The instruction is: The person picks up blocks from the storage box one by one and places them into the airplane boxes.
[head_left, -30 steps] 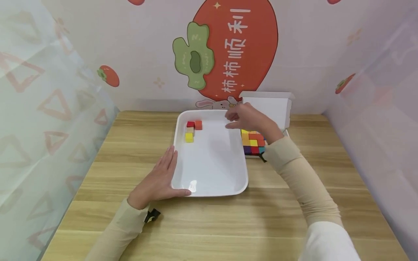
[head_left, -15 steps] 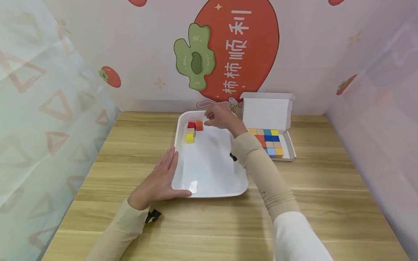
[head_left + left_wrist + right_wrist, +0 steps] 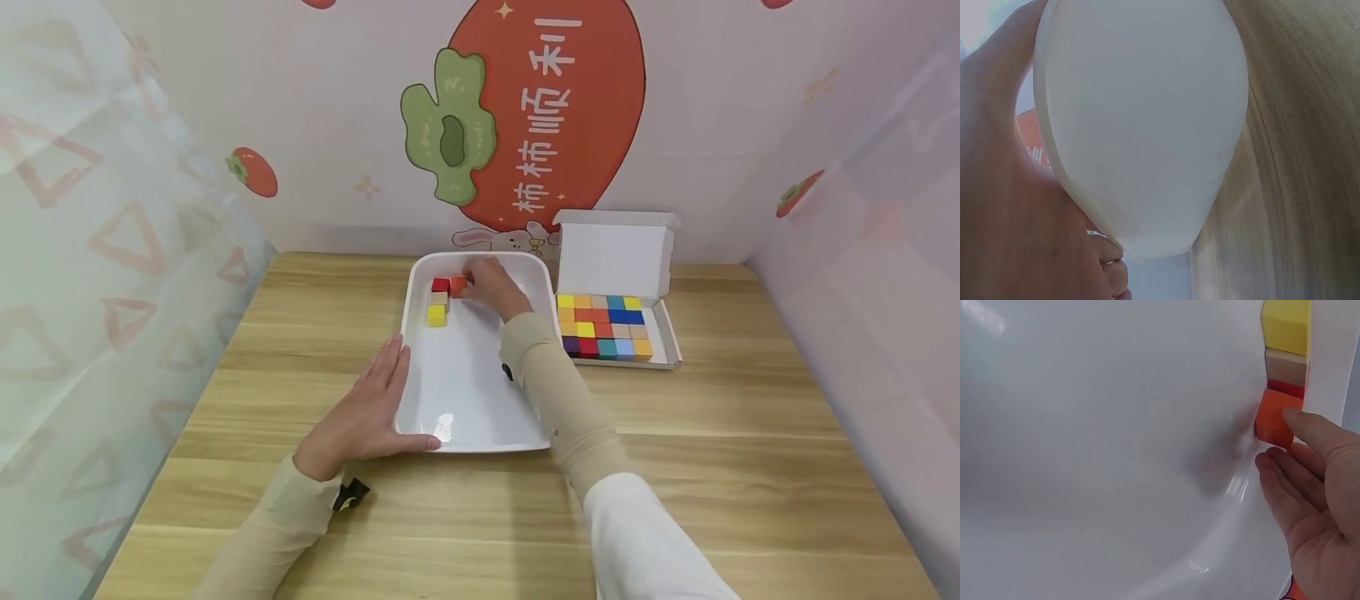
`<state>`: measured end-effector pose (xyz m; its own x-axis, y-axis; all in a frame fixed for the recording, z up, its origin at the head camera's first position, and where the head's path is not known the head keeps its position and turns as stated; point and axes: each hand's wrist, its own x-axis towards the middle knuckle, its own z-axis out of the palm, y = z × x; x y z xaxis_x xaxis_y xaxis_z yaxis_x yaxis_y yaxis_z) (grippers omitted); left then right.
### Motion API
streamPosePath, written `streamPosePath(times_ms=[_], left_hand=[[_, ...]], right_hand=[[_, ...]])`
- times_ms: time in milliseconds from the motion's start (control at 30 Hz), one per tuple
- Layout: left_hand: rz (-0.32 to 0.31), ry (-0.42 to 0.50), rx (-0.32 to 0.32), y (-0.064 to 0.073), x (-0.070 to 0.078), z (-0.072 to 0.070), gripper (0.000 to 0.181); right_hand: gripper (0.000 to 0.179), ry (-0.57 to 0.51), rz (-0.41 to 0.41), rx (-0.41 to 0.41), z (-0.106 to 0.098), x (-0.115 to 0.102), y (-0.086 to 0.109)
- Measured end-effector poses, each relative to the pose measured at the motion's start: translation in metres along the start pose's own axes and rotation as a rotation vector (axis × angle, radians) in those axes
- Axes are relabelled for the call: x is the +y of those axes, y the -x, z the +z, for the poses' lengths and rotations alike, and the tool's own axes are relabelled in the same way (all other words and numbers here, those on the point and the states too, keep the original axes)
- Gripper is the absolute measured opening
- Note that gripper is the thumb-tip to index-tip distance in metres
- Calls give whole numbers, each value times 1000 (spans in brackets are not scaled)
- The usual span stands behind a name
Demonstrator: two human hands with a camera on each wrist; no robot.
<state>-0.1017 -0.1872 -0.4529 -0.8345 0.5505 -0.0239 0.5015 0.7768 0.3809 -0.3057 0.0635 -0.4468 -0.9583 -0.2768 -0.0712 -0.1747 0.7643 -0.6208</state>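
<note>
In the head view my left hand rests at the near left corner of a white tray, its fingers along the left side and thumb on the near rim. The left wrist view shows that hand beside the tray's outer wall. My right hand is inside the tray at its far end. In the right wrist view its thumb touches an orange cube; the other fingers lie just below, fairly straight. Beside that cube stand a red cube, a plain wood cube and a yellow cube.
Right of the tray, an open white box holds rows of coloured cubes, its lid standing up. A printed backdrop rises behind the wooden table.
My right hand has moved left from beside the box, over the tray, and down to the orange cube. The left hand stays in place, and the cubes look unmoved.
</note>
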Motion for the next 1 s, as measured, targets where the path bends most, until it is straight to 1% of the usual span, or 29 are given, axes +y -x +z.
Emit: streamPosePath(times_ms=[67,133,267,367,467,600,667,767,933,1000], left_hand=[[-1,3,-3,0,0,1,144],[-4,5,-9,-1,0,2,144],[-10,15,-12,0,1,3,144],[-18,21,-10,1,1,3,143],[-29,22,-8,1,0,2,143],[-33,23,-7,1,0,1,143],[-27,26,-10,1,0,1,143],[-23,26,-14,0,0,1,144],[-26,22,-11,-1,-1,1,143],[-23,23,-12,-1,-1,2,143]], right_hand=[[21,-3,5,6,2,0,1],[22,-15,13,7,3,1,2],[24,-17,-3,-6,-4,-2,6],[25,-6,-35,-22,-20,-8,11],[27,34,-81,-41,-43,-15,18],[27,93,-150,-56,-74,-15,33],[28,103,-175,-50,-88,-9,46],[30,100,-181,-46,-105,4,68],[35,98,-123,-27,-129,33,104],[36,115,-96,-10,-139,46,118]])
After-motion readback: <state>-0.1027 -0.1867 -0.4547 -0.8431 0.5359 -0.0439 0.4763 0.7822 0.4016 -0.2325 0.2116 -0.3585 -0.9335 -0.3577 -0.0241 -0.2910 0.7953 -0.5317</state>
